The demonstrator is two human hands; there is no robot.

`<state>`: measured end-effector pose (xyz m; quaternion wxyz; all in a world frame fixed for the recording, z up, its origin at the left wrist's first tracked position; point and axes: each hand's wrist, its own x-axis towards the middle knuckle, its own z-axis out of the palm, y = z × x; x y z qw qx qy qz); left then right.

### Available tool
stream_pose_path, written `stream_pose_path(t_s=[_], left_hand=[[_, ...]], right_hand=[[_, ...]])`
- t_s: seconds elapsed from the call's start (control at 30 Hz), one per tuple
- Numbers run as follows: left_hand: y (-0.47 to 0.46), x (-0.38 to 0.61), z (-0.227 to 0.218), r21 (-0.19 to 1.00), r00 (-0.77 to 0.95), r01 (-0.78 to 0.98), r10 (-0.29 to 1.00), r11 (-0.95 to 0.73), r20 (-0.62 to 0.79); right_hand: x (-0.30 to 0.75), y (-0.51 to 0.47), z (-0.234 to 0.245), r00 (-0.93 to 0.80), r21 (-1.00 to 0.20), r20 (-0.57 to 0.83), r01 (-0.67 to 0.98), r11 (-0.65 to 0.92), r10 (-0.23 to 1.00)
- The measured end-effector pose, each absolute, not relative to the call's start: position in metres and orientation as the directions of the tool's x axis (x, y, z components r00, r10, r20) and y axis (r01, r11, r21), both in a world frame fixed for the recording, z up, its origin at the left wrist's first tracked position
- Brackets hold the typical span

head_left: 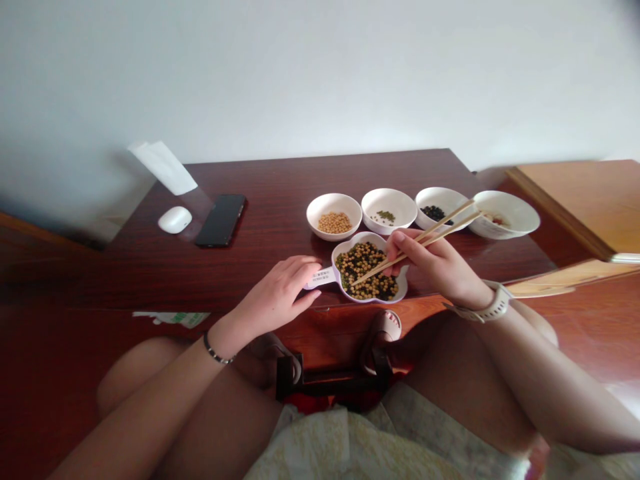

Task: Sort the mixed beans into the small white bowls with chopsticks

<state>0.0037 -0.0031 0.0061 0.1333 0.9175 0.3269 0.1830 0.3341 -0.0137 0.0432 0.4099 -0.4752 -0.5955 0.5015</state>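
Now: right hand (430, 263) grips chopsticks (447, 222), reaching into beans (357, 270) | left hand (275, 293) on dish handle (320, 278)

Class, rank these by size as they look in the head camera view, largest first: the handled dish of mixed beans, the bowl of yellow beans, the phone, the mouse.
1. Handled white dish of mixed beans
2. White bowl of yellow beans and black smartphone: they look alike, so unranked
3. White computer mouse

A white computer mouse (175, 220) beside a black smartphone (221, 221).
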Motion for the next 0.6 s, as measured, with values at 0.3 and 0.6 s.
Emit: stream_pose_path(t_s=[0.3,0.6], left_hand=[[-0.0022,0.0025,0.0036,0.354,0.725,0.54,0.636,-0.764,0.265],[-0.0026,0.0024,0.0042,0.363,0.718,0.548,0.646,-0.754,0.259]], right_hand=[[0.3343,-0.0137,0.0463,-0.187,-0.989,0.003,0.144,0.031,0.982],[0.333,-0.0139,0.0491,-0.184,-0.987,-0.007,0.16,0.023,0.983]])
